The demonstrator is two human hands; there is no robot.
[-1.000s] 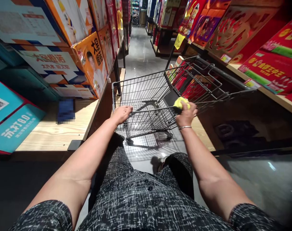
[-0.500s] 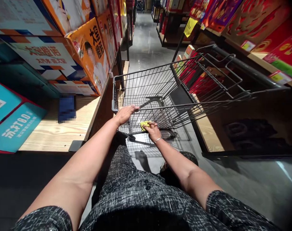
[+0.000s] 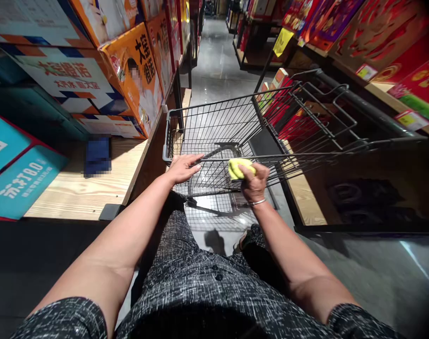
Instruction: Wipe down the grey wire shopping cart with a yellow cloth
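A black wire shopping cart (image 3: 217,122) stands in the aisle in front of me. My left hand (image 3: 183,167) rests on the near top rim of its basket, fingers laid over the wire. My right hand (image 3: 254,181) is closed around a crumpled yellow cloth (image 3: 238,168) and presses it against the same near rim, a little right of the middle. A thin bracelet circles my right wrist. The cart basket holds nothing that I can see.
A wooden shelf (image 3: 87,183) on the left carries orange, white and teal boxes (image 3: 136,80). Red gift boxes (image 3: 387,42) fill the shelves on the right. The grey tiled aisle (image 3: 214,61) runs on beyond the cart.
My right hand with the yellow cloth moved from the right end of the near rim down to a lower bar, then back up to the rim nearer the middle. The left hand stayed.
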